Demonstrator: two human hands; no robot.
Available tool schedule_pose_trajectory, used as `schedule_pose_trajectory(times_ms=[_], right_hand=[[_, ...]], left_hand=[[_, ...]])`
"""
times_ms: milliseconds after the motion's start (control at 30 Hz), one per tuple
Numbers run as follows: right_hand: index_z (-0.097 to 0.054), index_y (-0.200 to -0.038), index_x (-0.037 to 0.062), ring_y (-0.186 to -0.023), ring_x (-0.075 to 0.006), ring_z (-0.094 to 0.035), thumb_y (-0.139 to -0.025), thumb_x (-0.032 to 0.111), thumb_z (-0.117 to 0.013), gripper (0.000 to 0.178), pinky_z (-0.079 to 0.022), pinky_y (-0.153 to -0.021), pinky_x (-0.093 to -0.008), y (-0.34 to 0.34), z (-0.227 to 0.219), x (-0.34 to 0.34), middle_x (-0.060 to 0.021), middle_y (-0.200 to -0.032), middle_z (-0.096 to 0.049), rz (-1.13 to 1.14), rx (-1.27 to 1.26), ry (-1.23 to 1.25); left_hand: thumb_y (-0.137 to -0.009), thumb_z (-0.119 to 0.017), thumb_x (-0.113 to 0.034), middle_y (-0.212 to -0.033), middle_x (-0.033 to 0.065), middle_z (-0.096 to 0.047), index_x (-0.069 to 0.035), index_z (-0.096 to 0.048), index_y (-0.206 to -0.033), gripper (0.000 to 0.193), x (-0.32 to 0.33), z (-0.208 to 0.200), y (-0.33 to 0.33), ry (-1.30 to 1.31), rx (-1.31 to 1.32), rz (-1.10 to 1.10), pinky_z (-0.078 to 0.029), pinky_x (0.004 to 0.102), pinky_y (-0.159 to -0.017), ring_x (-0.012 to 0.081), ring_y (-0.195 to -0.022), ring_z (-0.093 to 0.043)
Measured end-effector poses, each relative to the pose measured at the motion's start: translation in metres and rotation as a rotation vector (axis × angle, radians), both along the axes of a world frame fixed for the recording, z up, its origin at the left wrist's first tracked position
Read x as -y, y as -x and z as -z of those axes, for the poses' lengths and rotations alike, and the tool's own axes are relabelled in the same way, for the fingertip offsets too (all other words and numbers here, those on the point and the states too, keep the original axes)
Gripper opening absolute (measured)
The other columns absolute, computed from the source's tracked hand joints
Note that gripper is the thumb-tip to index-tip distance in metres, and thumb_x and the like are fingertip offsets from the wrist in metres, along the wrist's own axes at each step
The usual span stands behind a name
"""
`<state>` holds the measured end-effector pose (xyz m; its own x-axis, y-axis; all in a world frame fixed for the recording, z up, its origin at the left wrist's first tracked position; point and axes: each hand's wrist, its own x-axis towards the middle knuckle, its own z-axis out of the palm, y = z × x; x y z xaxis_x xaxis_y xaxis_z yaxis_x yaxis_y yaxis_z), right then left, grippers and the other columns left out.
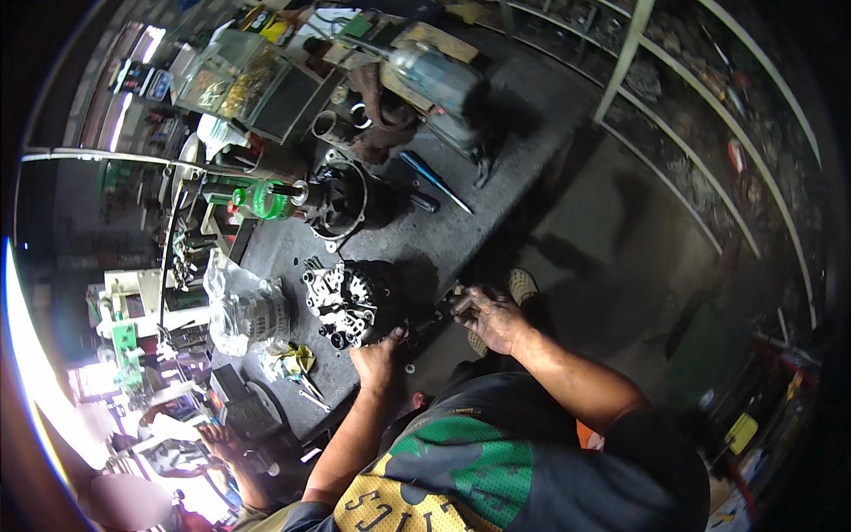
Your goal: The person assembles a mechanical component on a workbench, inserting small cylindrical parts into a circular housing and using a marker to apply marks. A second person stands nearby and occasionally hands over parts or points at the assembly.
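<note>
In the head view, I am seeing the left hand (376,362) touching the near side of a metal motor unit (344,297), which is sitting on the dark bench (403,235); its grip I cannot tell. The right hand (496,322) is holding a small item (462,304), too dim to identify. Lettering is crossing the shirt (483,465), partly cut off.

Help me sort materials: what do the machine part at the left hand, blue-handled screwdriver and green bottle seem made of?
Machine part: probably cast metal, dull silver, with openings. Screwdriver: shaft likely metal, pale, shiny; handle perhaps plastic, blue. Green bottle: plastic or glass, glossy, apparently translucent.
</note>
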<state>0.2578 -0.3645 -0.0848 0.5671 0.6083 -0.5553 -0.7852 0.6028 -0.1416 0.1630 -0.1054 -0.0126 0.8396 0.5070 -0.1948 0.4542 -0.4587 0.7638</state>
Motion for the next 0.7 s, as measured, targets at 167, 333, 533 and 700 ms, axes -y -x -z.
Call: schedule_pose_trajectory(times_ms=[167, 333, 533, 700], right_hand=[[-0.068, -0.126, 0.0121, -0.115, -0.0198, -0.072, -0.11, 0.01, -0.07, 0.016, -0.062, -0.107, -0.0472, 0.048, 0.003, -0.047, -0.0045, -0.119, -0.072, 0.096, 0.177, 0.08], [-0.069, -0.127, 0.0035, -0.105, -0.0155, -0.073, -0.11, 0.011, -0.071, 0.019, -0.06, -0.093, -0.0308, 0.073, 0.005, -0.084, -0.0063, -0.108, -0.076, 0.154, 0.626, 0.44], [-0.069, -0.128, -0.0002, -0.109, -0.0188, -0.075, -0.113, 0.014, -0.066, 0.021, -0.059, -0.1, -0.034, 0.089, -0.03, -0.107, -0.0087, -0.114, -0.078, 0.375, 0.782, 0.545], [-0.073, -0.124, -0.0022, -0.108, -0.019, -0.077, -0.111, 0.013, -0.068, 0.02, -0.06, -0.098, -0.0331, 0.1, -0.034, -0.104, -0.0111, -0.114, -0.081, 0.485, 0.747, 0.603]], left_hand=[[-0.086, -0.095, -0.009, -0.11, 0.0103, -0.083, 0.004, -0.078, -0.115, 0.037, -0.015, -0.011, -0.008, 0.032, 0.006, 0.044, -0.058, 0.0375, -0.095, 0.0231, -0.099, -0.076], [-0.089, -0.094, -0.018, -0.112, 0.0095, -0.085, 0.002, -0.081, -0.116, 0.036, -0.045, -0.007, -0.006, 0.015, 0.095, 0.25, -0.06, 0.0373, -0.096, 0.0242, -0.1, -0.078], [-0.09, -0.094, -0.02, -0.127, 0.0098, -0.077, 0.003, -0.071, -0.133, 0.053, -0.055, 0.001, -0.008, 0.106, 0.12, 0.292, -0.057, 0.0394, -0.104, 0.0221, -0.113, -0.072], [-0.09, -0.095, -0.029, -0.128, 0.0102, -0.076, 0.002, -0.069, -0.137, 0.062, -0.047, -0.005, -0.012, 0.123, 0.131, 0.312, -0.054, 0.0399, -0.107, 0.0228, -0.115, -0.071]])
